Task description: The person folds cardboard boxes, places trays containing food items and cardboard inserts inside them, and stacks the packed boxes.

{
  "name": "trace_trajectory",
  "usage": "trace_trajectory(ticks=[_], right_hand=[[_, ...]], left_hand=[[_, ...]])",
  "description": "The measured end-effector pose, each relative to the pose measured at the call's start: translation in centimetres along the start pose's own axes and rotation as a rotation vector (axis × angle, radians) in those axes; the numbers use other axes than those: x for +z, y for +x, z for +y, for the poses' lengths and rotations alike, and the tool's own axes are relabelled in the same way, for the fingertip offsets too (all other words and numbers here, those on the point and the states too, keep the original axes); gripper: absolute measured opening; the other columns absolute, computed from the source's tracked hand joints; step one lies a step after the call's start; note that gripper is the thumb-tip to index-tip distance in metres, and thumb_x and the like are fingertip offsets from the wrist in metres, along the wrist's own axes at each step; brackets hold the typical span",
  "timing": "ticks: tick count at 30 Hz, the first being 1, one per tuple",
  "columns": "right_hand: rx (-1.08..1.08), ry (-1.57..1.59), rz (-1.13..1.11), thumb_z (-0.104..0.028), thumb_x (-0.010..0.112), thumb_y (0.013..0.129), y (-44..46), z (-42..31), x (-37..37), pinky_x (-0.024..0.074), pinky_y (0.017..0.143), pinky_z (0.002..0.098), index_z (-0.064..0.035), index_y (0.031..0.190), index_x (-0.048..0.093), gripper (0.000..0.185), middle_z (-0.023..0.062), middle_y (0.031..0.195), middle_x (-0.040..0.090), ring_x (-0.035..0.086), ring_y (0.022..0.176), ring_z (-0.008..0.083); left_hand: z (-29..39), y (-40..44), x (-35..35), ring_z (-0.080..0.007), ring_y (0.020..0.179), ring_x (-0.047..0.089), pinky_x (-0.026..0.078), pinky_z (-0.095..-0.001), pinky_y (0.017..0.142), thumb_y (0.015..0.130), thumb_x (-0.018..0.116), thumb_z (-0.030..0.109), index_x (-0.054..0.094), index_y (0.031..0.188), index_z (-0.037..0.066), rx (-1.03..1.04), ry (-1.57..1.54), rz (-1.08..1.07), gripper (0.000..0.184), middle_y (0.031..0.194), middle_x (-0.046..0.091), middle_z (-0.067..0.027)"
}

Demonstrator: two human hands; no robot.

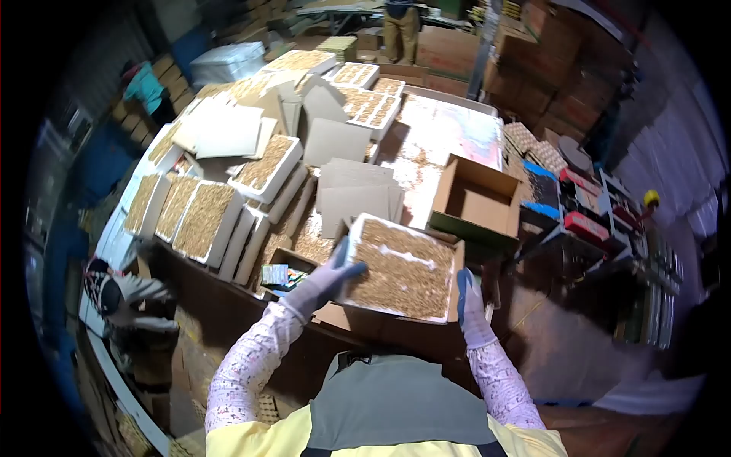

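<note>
In front of me, a white tray [368, 227] filled with brown, husk-like flakes sits tilted inside a cardboard box [458, 280]. Two white streaks show through the flakes. My left hand [329, 280], in a grey-blue glove, is closed on the left edge of the box and tray, thumb over the rim. On the other side, my gloved right hand [474, 311] presses against the outer right wall of the box, fingers stretched along it. Below the left hand's wrist lies a small box of colourful packets [283, 276]. The underside of the held box is hidden.
An opened cardboard box [480, 199] stands beyond my right hand. Several filled white trays [204, 221] and grey cardboard sheets [356, 190] crowd the table. Machinery with red parts [585, 226] stands at right. Other people [129, 293] are at the left and far end.
</note>
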State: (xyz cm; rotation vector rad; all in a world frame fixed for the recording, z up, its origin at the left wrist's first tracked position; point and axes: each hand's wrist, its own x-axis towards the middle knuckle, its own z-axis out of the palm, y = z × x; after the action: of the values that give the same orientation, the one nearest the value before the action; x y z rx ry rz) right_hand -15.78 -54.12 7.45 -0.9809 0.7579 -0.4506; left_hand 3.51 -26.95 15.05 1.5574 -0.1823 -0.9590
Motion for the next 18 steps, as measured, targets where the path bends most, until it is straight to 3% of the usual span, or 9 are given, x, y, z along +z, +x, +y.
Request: trace_trajectory(ticks=[1,3,6,8,9,13,14,16,18], right_hand=[[-0.046,-0.077,0.004,-0.021,0.051,0.103,0.8,0.6,-0.7,0.0385,0.109,0.0278,0.0087,0.14,0.044,0.048,0.0112,0.137,0.053,0.052,0.123,0.017],[-0.106,-0.447,-0.085,-0.02,0.055,0.101,2.6,-0.7,-1.8,0.04,0.107,0.029,0.0085,0.139,0.045,0.048,0.0134,0.135,0.055,0.052,0.123,0.0193],[-0.746,-0.732,-0.109,-0.019,0.062,0.096,3.0,-9.0,8.2,0.0414,0.106,0.0345,0.0037,0.134,0.051,0.046,0.017,0.133,0.056,0.054,0.123,0.0275],[-0.931,-1.094,-0.346,-0.019,0.065,0.092,6.4,-10.6,15.7,0.0414,0.106,0.0391,-0.0008,0.135,0.051,0.049,0.0172,0.135,0.054,0.053,0.124,0.0327],[-0.981,-1.259,-0.562,-0.021,0.067,0.089,9.0,-10.6,18.7,0.0411,0.107,0.0415,-0.0033,0.137,0.05,0.053,0.0166,0.137,0.053,0.051,0.126,0.0347],[-0.675,-1.895,-0.757,-0.043,0.075,0.078,22.0,-2.0,26.6,0.0379,0.11,0.0437,-0.0097,0.142,0.047,0.077,0.0147,0.141,0.048,0.045,0.131,0.0322],[-0.656,-1.996,-0.756,-0.048,0.076,0.075,24.3,-0.1,27.5,0.0368,0.111,0.0435,-0.0093,0.144,0.043,0.085,0.017,0.143,0.045,0.043,0.133,0.034],[-0.523,-2.223,-0.716,-0.052,0.08,0.069,26.9,2.6,29.1,0.0335,0.113,0.0462,-0.0083,0.15,0.033,0.102,0.0193,0.143,0.044,0.04,0.135,0.0374],[-0.402,-2.374,-0.632,-0.053,0.085,0.064,27.9,5.0,29.6,0.0322,0.114,0.0482,-0.0073,0.154,0.023,0.119,0.0196,0.144,0.043,0.041,0.135,0.0387]], left_hand=[[-0.1,0.0,0.7,-0.0296,0.103,0.066,0.053,-0.0404,0.089,0.092,0.068,0.037,0.028,0.149,0.0,-0.03,0.422,0.097,0.078,0.119,0.065,-0.0204],[1.4,-0.3,2.0,-0.0345,0.097,0.069,0.053,-0.0429,0.087,0.093,0.062,0.041,0.043,0.14,-0.001,-0.119,1.12,0.143,0.066,0.107,0.068,-0.0266],[-5.1,2.7,2.3,-0.0323,0.092,0.071,0.055,-0.0398,0.084,0.088,0.065,0.038,0.075,0.096,0.006,0.096,1.387,0.177,0.034,0.099,0.073,-0.0175],[3.6,-1.3,3.8,-0.0261,0.095,0.072,0.058,-0.0384,0.081,0.085,0.068,0.02,0.079,0.085,0.011,-0.096,1.334,-0.016,0.015,0.101,0.075,-0.0125],[1.2,-0.4,4.0,-0.0229,0.085,0.073,0.058,-0.0371,0.071,0.085,0.069,0.021,0.075,0.09,0.01,0.064,1.5,0.078,0.014,0.093,0.075,-0.0074],[1.0,-5.2,-1.6,-0.0219,0.063,0.067,0.052,-0.0377,0.056,0.084,0.071,0.03,0.06,0.096,0.015,0.735,1.026,0.524,0.021,0.077,0.066,-0.004],[-0.2,-5.2,-4.5,-0.0231,0.063,0.066,0.052,-0.0368,0.056,0.083,0.073,0.03,0.064,0.101,0.019,0.64,1.005,0.69,0.023,0.079,0.066,-0.003],[-3.4,-4.0,-12.0,-0.03,0.091,0.065,0.053,-0.0385,0.079,0.079,0.076,0.032,0.062,0.119,0.01,0.351,0.81,0.913,0.048,0.096,0.065,-0.0129],[-8.8,-1.8,-18.2,-0.0345,0.098,0.061,0.051,-0.0429,0.086,0.079,0.075,0.039,0.056,0.127,0.008,0.023,1.08,1.025,0.061,0.105,0.059,-0.0174]])
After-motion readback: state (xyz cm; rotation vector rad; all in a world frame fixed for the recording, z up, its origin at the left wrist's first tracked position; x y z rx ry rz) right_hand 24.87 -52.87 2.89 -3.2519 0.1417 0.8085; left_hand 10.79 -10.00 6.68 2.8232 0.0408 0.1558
